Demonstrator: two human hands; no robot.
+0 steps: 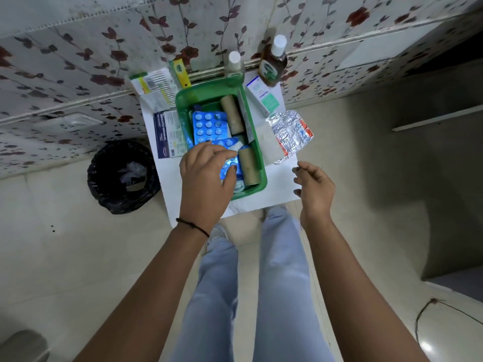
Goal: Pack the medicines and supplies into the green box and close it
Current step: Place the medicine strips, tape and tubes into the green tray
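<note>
The green box [183, 100] stands open on a small white table [274, 189]. Inside lie a blue blister pack [209, 126], two brown bandage rolls [232, 114] [249, 167] and a white carton on edge. My left hand [206, 176] is over the box's near left corner, fingers touching a second blue blister pack [231, 163]. Whether it grips the pack is unclear. My right hand [315, 189] hovers to the right of the box with its fingers apart, holding nothing. Silver foil strips [290, 134] and a white pad lie to the right of the box.
Left of the box lie a dark blue dressing packet [167, 135] and several flat cartons [154, 86]. Two bottles [273, 61] [234, 67] and a white-green carton [262, 96] stand behind it, by the floral wall. A black-lined bin [122, 176] sits on the floor at the left.
</note>
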